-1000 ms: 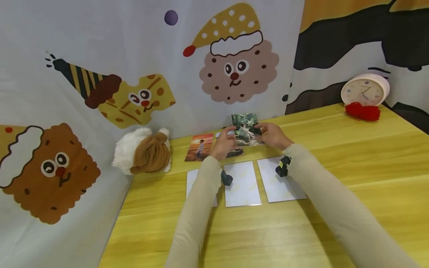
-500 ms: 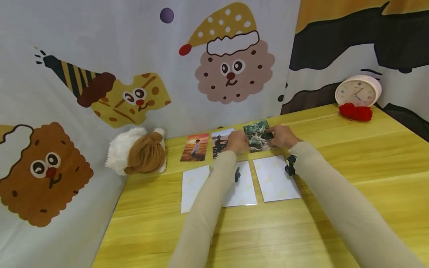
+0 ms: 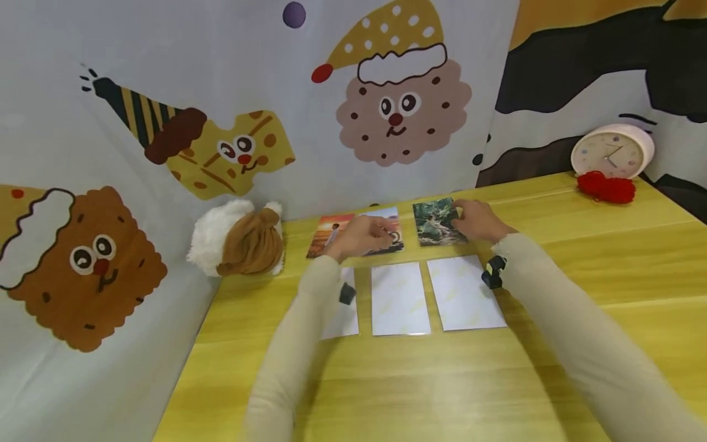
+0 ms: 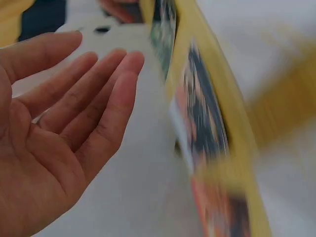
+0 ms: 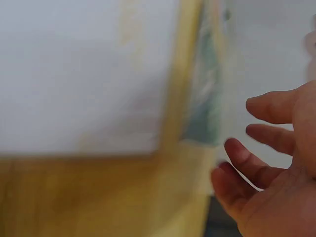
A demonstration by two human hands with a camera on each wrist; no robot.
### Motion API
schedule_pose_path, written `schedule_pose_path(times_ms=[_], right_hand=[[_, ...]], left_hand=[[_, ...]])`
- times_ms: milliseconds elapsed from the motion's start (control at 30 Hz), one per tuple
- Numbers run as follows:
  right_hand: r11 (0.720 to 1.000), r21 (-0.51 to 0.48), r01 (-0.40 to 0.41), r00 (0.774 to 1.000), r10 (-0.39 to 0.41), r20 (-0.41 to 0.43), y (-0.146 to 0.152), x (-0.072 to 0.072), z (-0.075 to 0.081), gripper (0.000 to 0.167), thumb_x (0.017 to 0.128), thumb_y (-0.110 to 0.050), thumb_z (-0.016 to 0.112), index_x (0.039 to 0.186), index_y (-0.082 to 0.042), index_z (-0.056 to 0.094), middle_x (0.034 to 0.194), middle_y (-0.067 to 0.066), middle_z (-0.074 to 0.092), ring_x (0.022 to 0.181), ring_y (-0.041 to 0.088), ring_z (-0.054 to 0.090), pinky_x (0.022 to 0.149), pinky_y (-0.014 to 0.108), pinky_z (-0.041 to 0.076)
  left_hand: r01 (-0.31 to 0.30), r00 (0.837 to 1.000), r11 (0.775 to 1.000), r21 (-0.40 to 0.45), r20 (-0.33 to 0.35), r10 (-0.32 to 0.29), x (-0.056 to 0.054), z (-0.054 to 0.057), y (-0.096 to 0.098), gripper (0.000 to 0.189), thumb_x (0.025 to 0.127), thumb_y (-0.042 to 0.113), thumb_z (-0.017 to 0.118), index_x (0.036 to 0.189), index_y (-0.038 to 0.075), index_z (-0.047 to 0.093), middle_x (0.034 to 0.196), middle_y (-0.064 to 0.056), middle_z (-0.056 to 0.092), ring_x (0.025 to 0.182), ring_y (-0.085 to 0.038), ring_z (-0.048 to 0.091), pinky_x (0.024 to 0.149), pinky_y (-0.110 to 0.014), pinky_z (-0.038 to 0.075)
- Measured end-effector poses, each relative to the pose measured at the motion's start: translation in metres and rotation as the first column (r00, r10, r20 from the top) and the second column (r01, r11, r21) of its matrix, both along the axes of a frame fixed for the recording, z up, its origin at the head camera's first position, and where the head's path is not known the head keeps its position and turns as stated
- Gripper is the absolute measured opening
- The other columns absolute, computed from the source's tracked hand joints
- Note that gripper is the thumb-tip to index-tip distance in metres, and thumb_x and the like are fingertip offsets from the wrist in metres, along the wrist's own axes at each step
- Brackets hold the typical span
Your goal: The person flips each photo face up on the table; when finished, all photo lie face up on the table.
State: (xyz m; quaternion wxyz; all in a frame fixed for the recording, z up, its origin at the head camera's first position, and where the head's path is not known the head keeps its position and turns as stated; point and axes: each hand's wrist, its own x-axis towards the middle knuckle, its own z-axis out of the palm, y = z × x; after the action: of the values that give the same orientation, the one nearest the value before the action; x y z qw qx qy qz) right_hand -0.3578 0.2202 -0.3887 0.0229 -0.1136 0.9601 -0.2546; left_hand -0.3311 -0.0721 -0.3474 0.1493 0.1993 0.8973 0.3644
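- Centrally in the head view, a row of thin, rectangular prints lies on the worktop (image 3: 414, 383), whose surface is yellow with streaky, wood-like grain.
- The sunset print (image 3: 322, 236), orange and warm, sits at the left of the row, partly covered by the left hand (image 3: 361, 237).
- The pale-sky print (image 3: 386, 213) is in the middle, right under that hand; whether skin meets paper I cannot tell.
- The left hand's fingers (image 4: 106, 118) are relaxed, nearly straight and slightly parted, gripping nothing, as the left wrist view shows.
- The forest print (image 3: 433, 222), dark green with a pale figure, ends the row at the right.
- The right hand (image 3: 479, 220) is at this print's right edge; its fingers (image 5: 254, 160) are loosely bent, spread apart and gripping nothing.
- Below the prints lie flat white rectangles with faint yellow marks: the left sheet (image 3: 345, 316), partly behind the sleeve (image 3: 295, 344), the middle sheet (image 3: 400, 301) and the right sheet (image 3: 466, 294).
- Left of the row rests a fluffy white plush (image 3: 212, 236) with wrinkled brown fabric (image 3: 254, 245).
- At the right of the frame, a round, pale pink-rimmed clock (image 3: 610, 152) stands behind a fuzzy bundle of red yarn (image 3: 606, 188).
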Motion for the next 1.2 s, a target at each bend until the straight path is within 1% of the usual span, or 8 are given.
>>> schedule_pose_path(times_ms=[100,233,333,467,567,700,1000,1200], right_hand=[[0.992,-0.114,-0.056,0.998,0.059,0.021,-0.014,0.01,0.012,0.048,0.103,-0.017,0.052,0.146,0.004,0.046,0.119,0.029,0.065,0.091,0.035,0.065,0.079,0.047,0.054],[0.946,-0.273,-0.172,0.98,0.192,0.048,-0.05,0.031,0.019,0.044,0.103,-0.019,0.053,0.143,0.0,0.051,0.126,0.027,0.061,0.102,0.037,0.066,0.083,0.045,0.058],[0.863,-0.455,-0.219,0.942,0.309,0.133,-0.079,0.052,0.019,0.046,0.103,-0.019,0.054,0.146,-0.003,0.048,0.134,0.026,0.055,0.113,0.04,0.064,0.096,0.049,0.056],[0.732,-0.663,-0.157,0.846,0.447,0.292,-0.113,0.077,0.015,0.049,0.104,-0.019,0.053,0.149,-0.004,0.042,0.143,0.028,0.045,0.126,0.044,0.056,0.109,0.05,0.049],[0.662,-0.744,-0.096,0.79,0.505,0.347,-0.134,0.091,0.009,0.051,0.104,-0.017,0.051,0.15,0.0,0.037,0.147,0.03,0.04,0.132,0.046,0.051,0.113,0.049,0.046],[0.623,-0.781,-0.05,0.761,0.53,0.374,-0.152,0.103,0.003,0.055,0.105,-0.017,0.049,0.152,0.004,0.031,0.154,0.028,0.034,0.138,0.046,0.045,0.117,0.05,0.042],[0.581,-0.813,0.037,0.756,0.516,0.404,-0.17,0.114,-0.001,0.052,0.106,-0.022,0.048,0.148,0.005,0.033,0.156,0.027,0.034,0.143,0.044,0.04,0.12,0.052,0.037],[0.558,-0.822,0.114,0.767,0.477,0.43,-0.175,0.117,-0.001,0.051,0.105,-0.02,0.048,0.147,0.003,0.032,0.155,0.023,0.034,0.141,0.045,0.042,0.119,0.052,0.038]], left_hand=[[-0.028,1.0,0.998,0.06,-0.012,0.028,0.029,0.002,-0.058,0.029,0.101,0.017,0.061,0.127,0.005,0.065,0.121,-0.021,0.07,0.11,-0.035,0.069,0.096,-0.049,0.057],[-0.166,0.986,0.982,0.09,-0.004,0.167,0.078,-0.013,-0.126,0.035,0.104,0.019,0.055,0.134,0.001,0.059,0.128,-0.024,0.066,0.116,-0.036,0.065,0.099,-0.048,0.055],[-0.24,0.969,0.965,0.103,0.078,0.233,0.109,-0.025,-0.158,0.042,0.105,0.02,0.053,0.141,-0.001,0.051,0.133,-0.026,0.061,0.121,-0.037,0.062,0.101,-0.05,0.053],[-0.276,0.947,0.949,0.156,0.211,0.241,0.135,-0.036,-0.175,0.054,0.106,0.024,0.052,0.151,-0.001,0.038,0.144,-0.027,0.052,0.13,-0.039,0.056,0.105,-0.05,0.051],[-0.288,0.938,0.937,0.198,0.253,0.235,0.142,-0.039,-0.172,0.057,0.105,0.025,0.052,0.153,-0.001,0.035,0.147,-0.028,0.048,0.133,-0.041,0.052,0.107,-0.051,0.049],[-0.302,0.936,0.928,0.22,0.251,0.246,0.144,-0.041,-0.165,0.054,0.106,0.022,0.051,0.152,-0.001,0.035,0.147,-0.029,0.048,0.134,-0.041,0.051,0.108,-0.051,0.049],[-0.339,0.921,0.911,0.234,0.281,0.27,0.142,-0.047,-0.156,0.051,0.106,0.021,0.049,0.152,0.002,0.036,0.146,-0.026,0.048,0.135,-0.039,0.05,0.109,-0.051,0.047],[-0.353,0.922,0.917,0.188,0.237,0.306,0.143,-0.045,-0.149,0.05,0.105,0.02,0.051,0.151,0.002,0.04,0.145,-0.026,0.052,0.133,-0.038,0.053,0.107,-0.052,0.049]])
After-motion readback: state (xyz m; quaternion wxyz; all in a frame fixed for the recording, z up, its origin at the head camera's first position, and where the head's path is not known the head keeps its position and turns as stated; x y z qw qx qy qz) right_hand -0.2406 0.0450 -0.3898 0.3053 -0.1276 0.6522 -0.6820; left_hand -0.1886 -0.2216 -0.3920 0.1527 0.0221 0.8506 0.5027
